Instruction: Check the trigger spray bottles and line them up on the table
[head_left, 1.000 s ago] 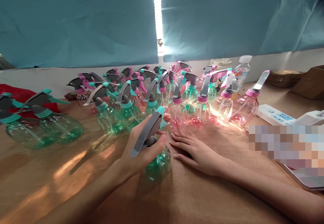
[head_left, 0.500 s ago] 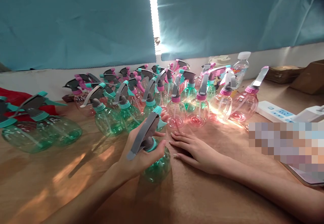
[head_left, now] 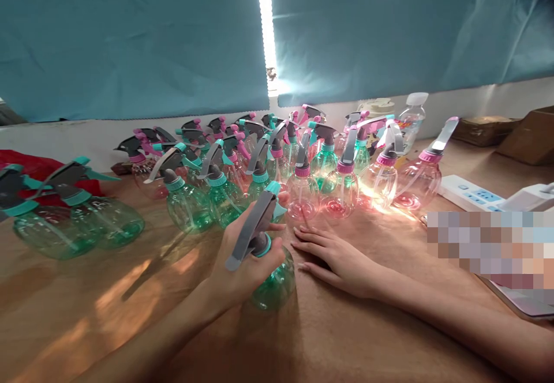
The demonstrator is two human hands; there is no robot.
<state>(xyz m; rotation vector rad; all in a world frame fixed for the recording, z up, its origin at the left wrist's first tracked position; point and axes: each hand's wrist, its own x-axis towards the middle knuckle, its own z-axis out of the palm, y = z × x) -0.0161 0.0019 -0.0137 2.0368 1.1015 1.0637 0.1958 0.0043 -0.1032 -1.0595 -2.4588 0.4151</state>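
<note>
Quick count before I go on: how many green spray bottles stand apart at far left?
2: the first bottle at the picture's left edge, and the second bottle just right of it, the two overlapping in view. Another could be hidden behind them.

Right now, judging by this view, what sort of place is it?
Probably a small indoor workroom or packing corner, though I cannot be certain: many similar spray bottles crowd a brown table, with a power strip at the right.
</note>
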